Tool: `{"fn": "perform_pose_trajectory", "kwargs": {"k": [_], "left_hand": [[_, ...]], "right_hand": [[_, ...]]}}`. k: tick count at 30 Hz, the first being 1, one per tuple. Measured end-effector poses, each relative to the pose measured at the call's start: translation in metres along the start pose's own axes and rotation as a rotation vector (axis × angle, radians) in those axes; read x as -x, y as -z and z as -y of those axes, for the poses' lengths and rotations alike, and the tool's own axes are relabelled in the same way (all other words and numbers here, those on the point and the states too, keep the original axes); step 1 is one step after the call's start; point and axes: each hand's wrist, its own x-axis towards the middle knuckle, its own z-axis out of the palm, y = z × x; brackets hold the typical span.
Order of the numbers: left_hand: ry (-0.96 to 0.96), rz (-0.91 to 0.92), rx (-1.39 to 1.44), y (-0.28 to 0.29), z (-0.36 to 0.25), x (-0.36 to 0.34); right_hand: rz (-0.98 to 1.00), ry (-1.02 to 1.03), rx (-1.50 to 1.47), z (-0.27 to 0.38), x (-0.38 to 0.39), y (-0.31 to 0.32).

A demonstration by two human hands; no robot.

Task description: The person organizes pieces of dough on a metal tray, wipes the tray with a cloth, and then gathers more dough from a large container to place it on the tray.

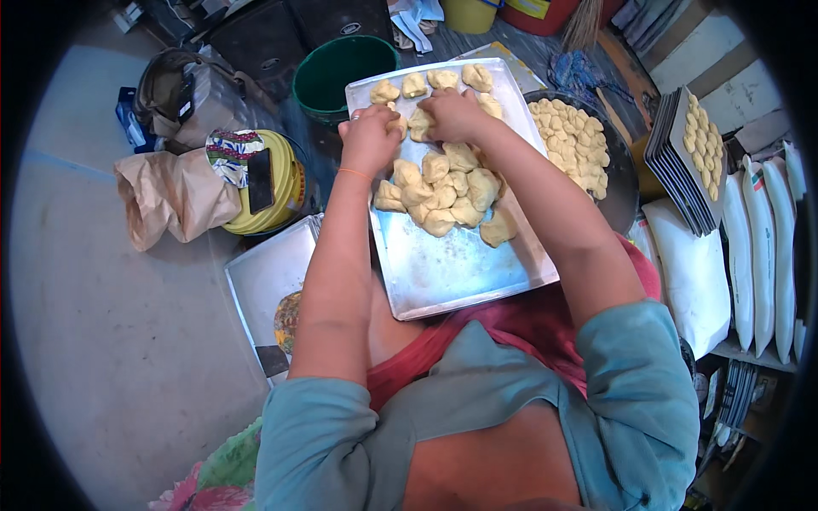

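Note:
A metal baking tray (460,281) rests on my lap, with a row of small dough lumps (413,84) along its far end and a loose pile of several larger lumps (439,192) in the middle. My left hand (368,136) is at the tray's upper left, fingers curled round a dough lump (394,121) that they partly hide. My right hand (460,115) is just right of it, fingers bent down onto another lump (419,128) below the far row. Both fingertips are partly hidden by hands or dough.
A round pan of dough balls (567,145) sits right, beside stacked sheets topped with dough (700,140) and white sacks (690,281). A green bucket (341,64), yellow container with a phone (260,179), paper bag (175,196) and second tray (260,264) lie left and behind.

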Motion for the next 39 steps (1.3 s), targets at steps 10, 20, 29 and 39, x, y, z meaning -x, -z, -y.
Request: {"fn": "perform_pose_trajectory", "kwargs": {"k": [10,20,29,39], "left_hand": [[0.186,-0.08,0.302,-0.004,-0.003,-0.003],[0.03,-0.048,-0.008,-0.017,0.011,-0.004],[0.087,0.067,-0.129,-0.013,-0.001,-0.001],[-0.152,0.03,-0.139,-0.029,-0.021,0.0]], "right_hand": [[0.045,-0.032,-0.264,0.003,0.002,-0.003],[0.232,-0.178,-0.069,0.027,0.004,-0.005],[-0.009,-0.273,-0.368,0.007,0.04,0.022],[0.135,-0.29,-0.435,-0.011,0.078,0.045]]}}
